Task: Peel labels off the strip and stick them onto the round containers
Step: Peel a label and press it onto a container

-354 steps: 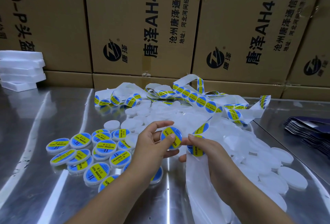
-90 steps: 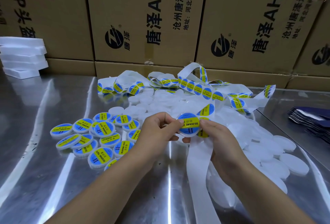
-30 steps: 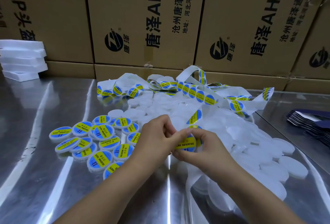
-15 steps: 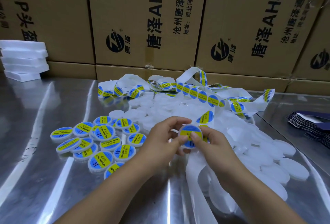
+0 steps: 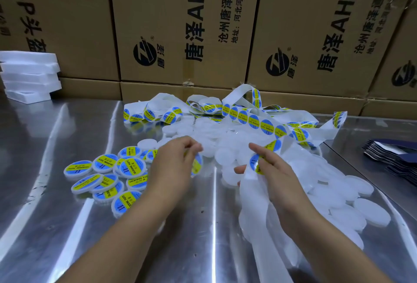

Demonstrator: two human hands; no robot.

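"SOLDERING PASTE" labels (image 5: 137, 179); "AH4" cartons (image 5: 180, 23)

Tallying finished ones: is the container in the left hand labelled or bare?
Labelled: the container in the left hand shows blue and yellow print.

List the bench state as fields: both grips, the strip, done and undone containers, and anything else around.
left grip: holds one labelled container above the table
right grip: pinches the label strip at a label
labelled pile: on the table, left of the left grip
blank containers: heaped beneath and right of the right grip
spent backing: hangs below the right grip
table: shiny metal
background: cardboard boxes; white foam stack far left; dark pouches far right
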